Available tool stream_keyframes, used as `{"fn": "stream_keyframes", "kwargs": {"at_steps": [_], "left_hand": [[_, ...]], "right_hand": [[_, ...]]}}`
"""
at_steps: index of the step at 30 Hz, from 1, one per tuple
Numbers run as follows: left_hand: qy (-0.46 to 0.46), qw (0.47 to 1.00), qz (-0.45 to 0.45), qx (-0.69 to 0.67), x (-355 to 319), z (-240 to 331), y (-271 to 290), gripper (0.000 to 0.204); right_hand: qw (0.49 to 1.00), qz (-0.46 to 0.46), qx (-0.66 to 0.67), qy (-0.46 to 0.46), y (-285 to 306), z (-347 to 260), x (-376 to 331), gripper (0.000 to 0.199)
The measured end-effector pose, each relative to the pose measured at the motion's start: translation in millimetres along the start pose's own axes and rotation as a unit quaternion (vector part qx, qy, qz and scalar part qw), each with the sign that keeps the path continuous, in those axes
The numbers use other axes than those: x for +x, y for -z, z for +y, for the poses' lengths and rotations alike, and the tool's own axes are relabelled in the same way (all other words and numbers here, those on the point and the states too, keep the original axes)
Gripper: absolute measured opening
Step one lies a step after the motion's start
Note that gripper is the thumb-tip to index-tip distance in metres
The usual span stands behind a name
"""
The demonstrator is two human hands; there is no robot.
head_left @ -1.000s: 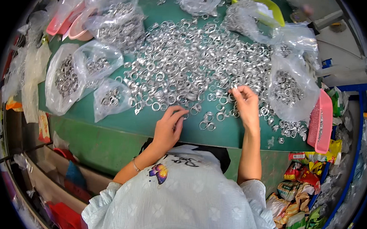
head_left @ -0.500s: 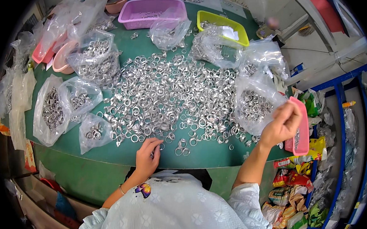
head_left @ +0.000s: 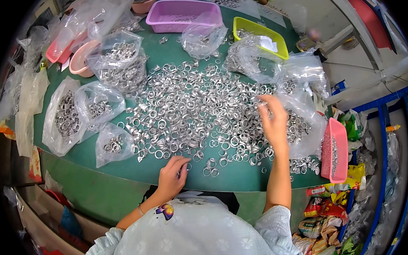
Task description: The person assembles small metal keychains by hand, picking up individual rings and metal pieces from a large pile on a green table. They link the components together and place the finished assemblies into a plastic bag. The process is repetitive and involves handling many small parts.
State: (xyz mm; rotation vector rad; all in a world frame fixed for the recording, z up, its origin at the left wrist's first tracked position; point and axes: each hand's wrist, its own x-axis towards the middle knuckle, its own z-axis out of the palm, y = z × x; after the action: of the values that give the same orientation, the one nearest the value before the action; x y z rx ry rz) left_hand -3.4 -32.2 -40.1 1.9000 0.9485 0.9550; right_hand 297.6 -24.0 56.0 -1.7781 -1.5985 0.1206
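Fingers (head_left: 178,163) of the left hand (head_left: 171,177), curled with contents indeterminable, rest just before the ring pile (head_left: 184,110), the bent fingers of the right hand (head_left: 274,124), grip likewise unconfirmed, are over its right side, and a purple basket (head_left: 186,27) stands beyond it.

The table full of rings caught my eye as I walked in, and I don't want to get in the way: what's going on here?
A person is at a green table with a big loose spread of silvery rings. The left hand is curled near the front edge; the right hand, fingers bent, is over the right side beside a clear bag of rings. What either holds is unclear. A pink basket stands at the right.
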Motion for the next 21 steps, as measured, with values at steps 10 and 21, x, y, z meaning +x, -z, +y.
{"fn": "stream_keyframes", "kwargs": {"at_steps": [10,21], "left_hand": [[-0.024,1.000,0.008,-0.007,2.9,-0.7,-1.5,0.020],[-0.014,1.000,0.002,-0.013,1.6,-1.6,-2.1,0.019]], "right_hand": [[0.966,-0.121,-0.226,0.039,-103.7,4.8,2.3,0.065],[0.972,-0.187,-0.122,0.068,-90.0,-58.3,-79.3,0.052]]}}
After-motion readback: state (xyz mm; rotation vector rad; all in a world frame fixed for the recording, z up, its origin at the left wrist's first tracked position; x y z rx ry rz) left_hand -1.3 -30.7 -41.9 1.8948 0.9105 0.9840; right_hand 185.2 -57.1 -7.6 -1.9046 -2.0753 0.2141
